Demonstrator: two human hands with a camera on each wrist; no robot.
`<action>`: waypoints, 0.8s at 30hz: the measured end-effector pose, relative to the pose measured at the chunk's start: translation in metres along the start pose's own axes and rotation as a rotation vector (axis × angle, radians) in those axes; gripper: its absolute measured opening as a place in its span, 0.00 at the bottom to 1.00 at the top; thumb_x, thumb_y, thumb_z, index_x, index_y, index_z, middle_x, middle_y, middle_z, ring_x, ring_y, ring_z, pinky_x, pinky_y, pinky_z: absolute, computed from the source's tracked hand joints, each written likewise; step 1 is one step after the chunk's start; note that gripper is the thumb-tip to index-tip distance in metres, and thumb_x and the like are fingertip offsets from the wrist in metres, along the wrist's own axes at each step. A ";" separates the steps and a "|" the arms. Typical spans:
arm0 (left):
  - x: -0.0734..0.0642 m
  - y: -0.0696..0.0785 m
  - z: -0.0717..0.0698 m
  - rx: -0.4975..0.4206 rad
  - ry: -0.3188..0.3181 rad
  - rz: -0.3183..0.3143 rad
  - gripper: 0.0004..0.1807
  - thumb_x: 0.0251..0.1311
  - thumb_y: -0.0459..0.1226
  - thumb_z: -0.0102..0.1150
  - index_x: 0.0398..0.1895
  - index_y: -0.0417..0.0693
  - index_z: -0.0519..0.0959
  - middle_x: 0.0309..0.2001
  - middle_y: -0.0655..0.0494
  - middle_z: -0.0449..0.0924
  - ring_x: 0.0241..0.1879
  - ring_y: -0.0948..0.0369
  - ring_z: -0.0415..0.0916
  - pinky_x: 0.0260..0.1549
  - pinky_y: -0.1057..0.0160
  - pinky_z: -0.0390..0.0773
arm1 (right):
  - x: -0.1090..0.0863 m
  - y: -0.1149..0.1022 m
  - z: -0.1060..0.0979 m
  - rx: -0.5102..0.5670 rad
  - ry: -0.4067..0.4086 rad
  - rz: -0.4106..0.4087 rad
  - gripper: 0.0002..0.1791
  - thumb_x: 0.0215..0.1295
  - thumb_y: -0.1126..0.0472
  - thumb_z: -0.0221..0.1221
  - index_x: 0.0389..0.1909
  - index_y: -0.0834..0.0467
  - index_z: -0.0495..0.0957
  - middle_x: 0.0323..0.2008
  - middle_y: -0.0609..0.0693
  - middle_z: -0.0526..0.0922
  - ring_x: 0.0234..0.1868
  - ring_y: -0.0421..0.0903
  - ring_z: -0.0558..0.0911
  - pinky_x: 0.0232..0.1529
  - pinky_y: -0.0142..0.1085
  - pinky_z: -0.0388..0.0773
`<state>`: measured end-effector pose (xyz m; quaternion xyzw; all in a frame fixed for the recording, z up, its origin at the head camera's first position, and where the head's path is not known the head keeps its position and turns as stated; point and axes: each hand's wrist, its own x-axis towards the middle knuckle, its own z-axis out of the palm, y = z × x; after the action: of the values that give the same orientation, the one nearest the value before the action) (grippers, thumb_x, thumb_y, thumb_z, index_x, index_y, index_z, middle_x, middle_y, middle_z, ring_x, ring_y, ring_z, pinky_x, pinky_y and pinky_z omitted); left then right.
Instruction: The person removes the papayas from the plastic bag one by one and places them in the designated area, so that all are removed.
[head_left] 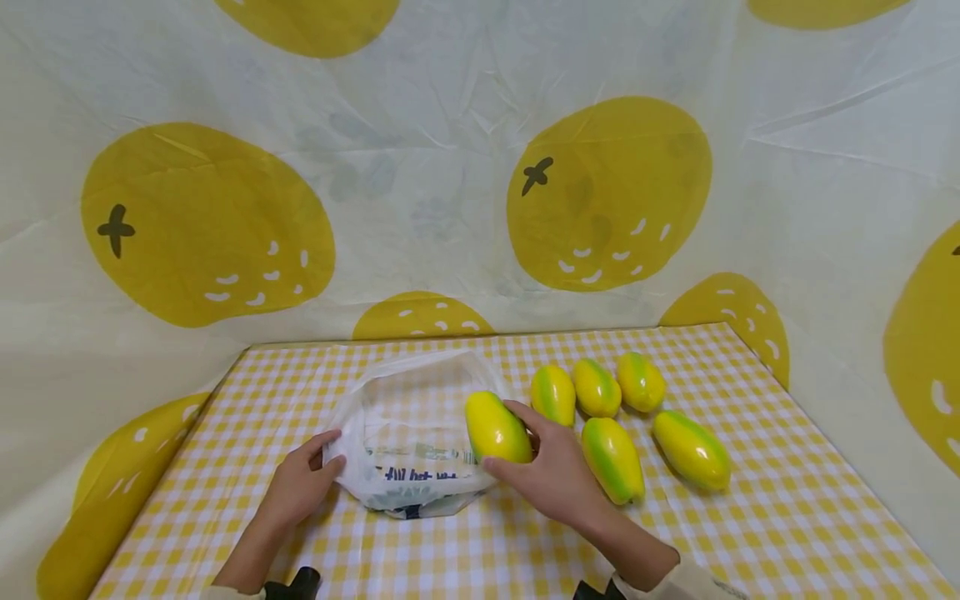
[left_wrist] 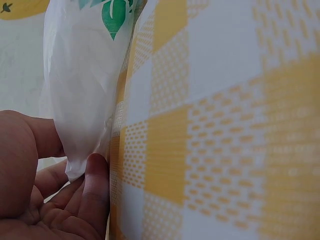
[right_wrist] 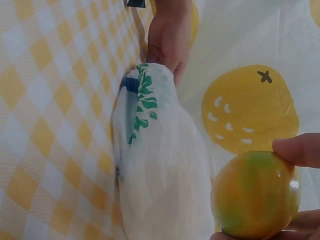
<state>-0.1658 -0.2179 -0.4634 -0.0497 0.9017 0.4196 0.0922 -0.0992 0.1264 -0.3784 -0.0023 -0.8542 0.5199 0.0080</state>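
Note:
A white plastic bag [head_left: 352, 467] with printed lettering lies on the table, its mouth spread wide. At its left rim, my left hand [head_left: 303, 479] pinches the plastic between thumb and fingers; the left wrist view shows the bag's edge [left_wrist: 82, 125] tucked between them. My right hand [head_left: 551, 471] grips a yellow and green papaya [head_left: 495, 427] above the bag's right rim. In the right wrist view, thumb and fingers hold that papaya [right_wrist: 255, 195] by its sides, next to the bag [right_wrist: 160, 165]. Bare tablecloth shows through the bag's mouth.
Several more papayas lie right of the bag: a back row including one papaya [head_left: 553, 395], a nearer papaya [head_left: 612, 460] close to my right wrist, and another papaya [head_left: 692, 450] farther right. A checkered yellow tablecloth [head_left: 787, 517] covers the table; a fruit-printed curtain [head_left: 435, 192] hangs behind.

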 end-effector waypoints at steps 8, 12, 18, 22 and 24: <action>0.001 -0.001 -0.001 -0.013 -0.001 -0.011 0.31 0.75 0.42 0.56 0.78 0.45 0.67 0.77 0.34 0.64 0.77 0.41 0.65 0.70 0.41 0.72 | -0.002 0.009 -0.009 -0.048 0.016 0.005 0.41 0.55 0.53 0.77 0.71 0.54 0.76 0.61 0.56 0.85 0.38 0.42 0.81 0.36 0.32 0.80; 0.003 -0.001 -0.001 -0.010 0.002 -0.003 0.31 0.75 0.42 0.56 0.78 0.44 0.67 0.77 0.34 0.65 0.76 0.41 0.65 0.70 0.42 0.73 | -0.004 0.013 -0.014 -0.067 0.021 0.015 0.42 0.56 0.53 0.76 0.73 0.55 0.74 0.64 0.57 0.83 0.43 0.42 0.81 0.41 0.32 0.79; 0.003 -0.002 -0.001 -0.006 0.001 0.000 0.31 0.75 0.42 0.57 0.77 0.44 0.67 0.76 0.34 0.65 0.76 0.41 0.66 0.70 0.42 0.73 | -0.008 0.019 -0.020 -0.113 0.048 0.036 0.42 0.54 0.53 0.77 0.72 0.53 0.75 0.55 0.55 0.88 0.37 0.41 0.80 0.38 0.32 0.78; 0.002 -0.002 -0.001 -0.005 -0.007 -0.001 0.31 0.75 0.43 0.57 0.77 0.44 0.67 0.77 0.34 0.64 0.76 0.41 0.65 0.70 0.42 0.73 | -0.011 0.024 -0.023 -0.152 0.066 0.039 0.42 0.54 0.52 0.77 0.71 0.53 0.75 0.51 0.55 0.89 0.35 0.40 0.81 0.37 0.32 0.78; 0.002 -0.003 -0.001 -0.005 -0.009 0.001 0.31 0.75 0.43 0.57 0.78 0.44 0.67 0.76 0.34 0.65 0.76 0.41 0.65 0.69 0.42 0.74 | -0.012 0.027 -0.024 -0.163 0.068 0.046 0.42 0.54 0.51 0.77 0.71 0.53 0.76 0.51 0.55 0.89 0.36 0.40 0.82 0.38 0.32 0.79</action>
<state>-0.1673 -0.2204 -0.4652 -0.0474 0.9001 0.4223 0.0961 -0.0867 0.1600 -0.3909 -0.0402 -0.8926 0.4484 0.0249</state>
